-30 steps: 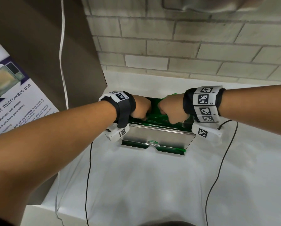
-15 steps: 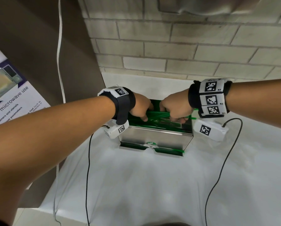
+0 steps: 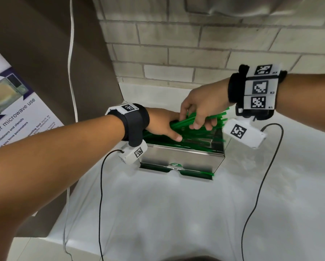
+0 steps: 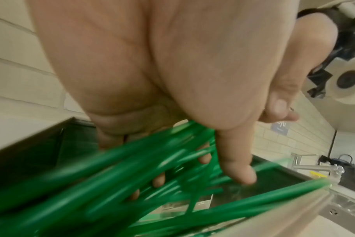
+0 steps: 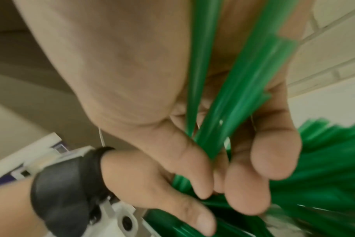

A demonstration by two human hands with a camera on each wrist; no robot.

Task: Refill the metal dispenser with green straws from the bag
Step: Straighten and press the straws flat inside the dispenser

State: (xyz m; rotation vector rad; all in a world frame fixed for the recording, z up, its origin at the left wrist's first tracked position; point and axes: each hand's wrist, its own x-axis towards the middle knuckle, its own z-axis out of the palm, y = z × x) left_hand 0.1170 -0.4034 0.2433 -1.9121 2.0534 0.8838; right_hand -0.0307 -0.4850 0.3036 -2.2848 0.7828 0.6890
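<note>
The metal dispenser (image 3: 182, 157) stands on the white counter against the brick wall, its top open and green straws (image 3: 195, 142) lying crosswise inside. A few straws show in its bottom slot (image 3: 195, 173). My right hand (image 3: 197, 119) hovers over the open top and grips a bundle of green straws (image 5: 233, 96) with curled fingers (image 5: 274, 152). My left hand (image 3: 169, 129) reaches into the left end of the box. Its fingers (image 4: 235, 168) are straight among the straws (image 4: 111, 184) and the thumb is extended. No bag is in view.
A brown panel with a microwave notice (image 3: 12, 113) rises at the left, with a white cable (image 3: 71, 53) hanging down it. Black wrist cables (image 3: 259, 185) trail over the white counter (image 3: 176, 213). A tap (image 4: 314, 165) is visible farther along the wall.
My right hand has lifted up and to the right, raising a bundle of straws from inside the box. My left hand has gone from a fist to straight fingers.
</note>
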